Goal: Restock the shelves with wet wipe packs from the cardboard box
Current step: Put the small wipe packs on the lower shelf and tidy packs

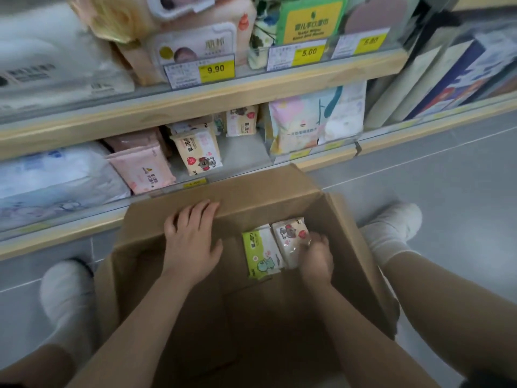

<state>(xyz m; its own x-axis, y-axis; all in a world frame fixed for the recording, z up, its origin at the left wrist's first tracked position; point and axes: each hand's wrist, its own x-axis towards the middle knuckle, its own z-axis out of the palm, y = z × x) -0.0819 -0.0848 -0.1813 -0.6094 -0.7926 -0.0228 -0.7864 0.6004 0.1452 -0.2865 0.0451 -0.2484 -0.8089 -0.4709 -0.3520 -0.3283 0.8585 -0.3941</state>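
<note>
left hand (193, 242): fingers straight, palm down | right hand (316, 257): fingers curled round pack (291, 236)
</note>
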